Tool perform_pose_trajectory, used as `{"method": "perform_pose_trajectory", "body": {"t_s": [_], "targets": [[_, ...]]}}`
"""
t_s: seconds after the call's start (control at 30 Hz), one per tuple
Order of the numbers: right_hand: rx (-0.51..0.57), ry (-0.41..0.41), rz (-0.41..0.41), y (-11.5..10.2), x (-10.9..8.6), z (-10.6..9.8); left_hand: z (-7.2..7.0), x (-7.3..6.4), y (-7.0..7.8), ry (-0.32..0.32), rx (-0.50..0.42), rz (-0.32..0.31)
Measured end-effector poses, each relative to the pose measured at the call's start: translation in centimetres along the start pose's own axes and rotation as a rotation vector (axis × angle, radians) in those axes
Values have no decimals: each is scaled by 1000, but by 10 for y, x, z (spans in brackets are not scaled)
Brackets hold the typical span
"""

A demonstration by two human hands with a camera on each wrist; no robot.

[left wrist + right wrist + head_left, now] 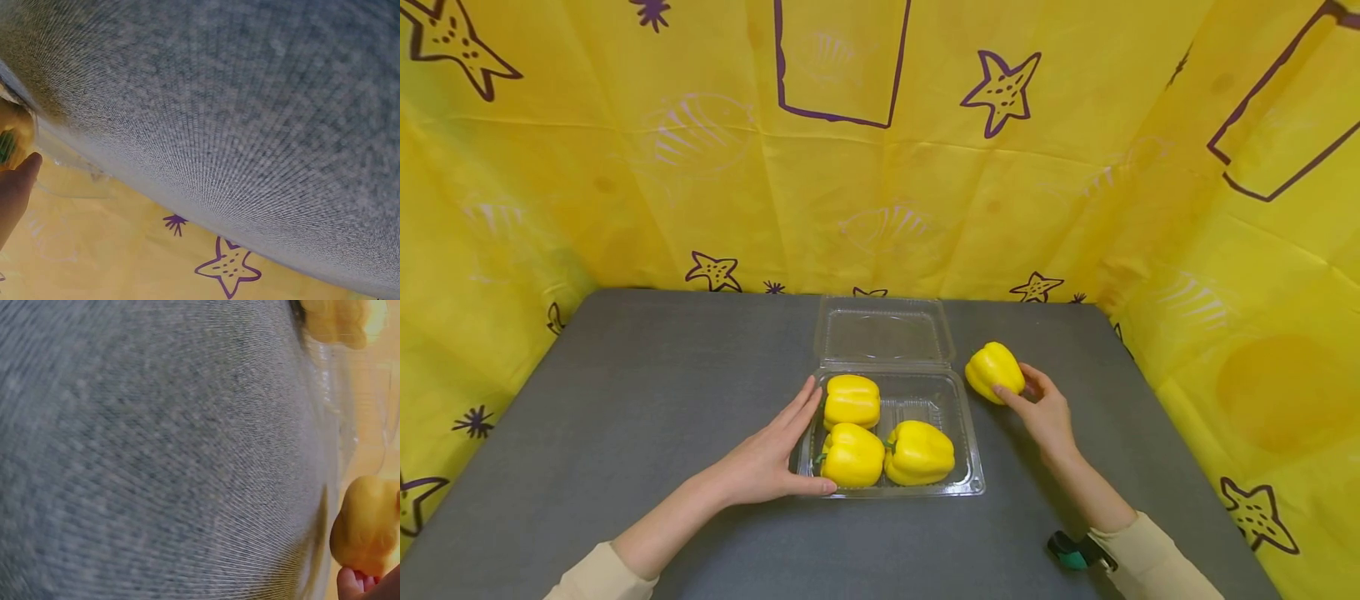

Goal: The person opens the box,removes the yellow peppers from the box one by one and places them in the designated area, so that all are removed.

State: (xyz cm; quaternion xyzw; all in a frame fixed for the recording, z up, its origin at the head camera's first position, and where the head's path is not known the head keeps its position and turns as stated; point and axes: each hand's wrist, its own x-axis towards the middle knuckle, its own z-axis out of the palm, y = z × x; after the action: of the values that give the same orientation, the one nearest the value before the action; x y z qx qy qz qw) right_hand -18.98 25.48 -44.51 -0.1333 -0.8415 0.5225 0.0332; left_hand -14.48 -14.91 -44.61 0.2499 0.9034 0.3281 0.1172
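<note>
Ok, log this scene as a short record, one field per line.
container: clear plastic box, lid folded back, on gray table
inside: three yellow peppers, at back left, front left and front right
left hand: fingers spread along box's left side
right hand: holds fourth pepper, right of box
backdrop: yellow starfish-print cloth

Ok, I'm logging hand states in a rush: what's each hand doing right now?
Left hand: open, at the left side of the clear box.
Right hand: holding a yellow pepper.
</note>
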Motion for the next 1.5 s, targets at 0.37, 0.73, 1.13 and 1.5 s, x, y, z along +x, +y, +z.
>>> {"method": "perform_pose_trajectory", "body": {"t_s": [0.37,0.73,1.13,1.5], "targets": [[-23,-16,23,6,2,6,0,-1,0,0,4,2],[-55,-19,15,7,2,10,1,0,-1,1,9,0],[-49,-23,15,6,2,10,0,1,-1,-20,11,-20],[-52,-26,18,7,2,13,0,1,-1,-22,6,-23]]}}
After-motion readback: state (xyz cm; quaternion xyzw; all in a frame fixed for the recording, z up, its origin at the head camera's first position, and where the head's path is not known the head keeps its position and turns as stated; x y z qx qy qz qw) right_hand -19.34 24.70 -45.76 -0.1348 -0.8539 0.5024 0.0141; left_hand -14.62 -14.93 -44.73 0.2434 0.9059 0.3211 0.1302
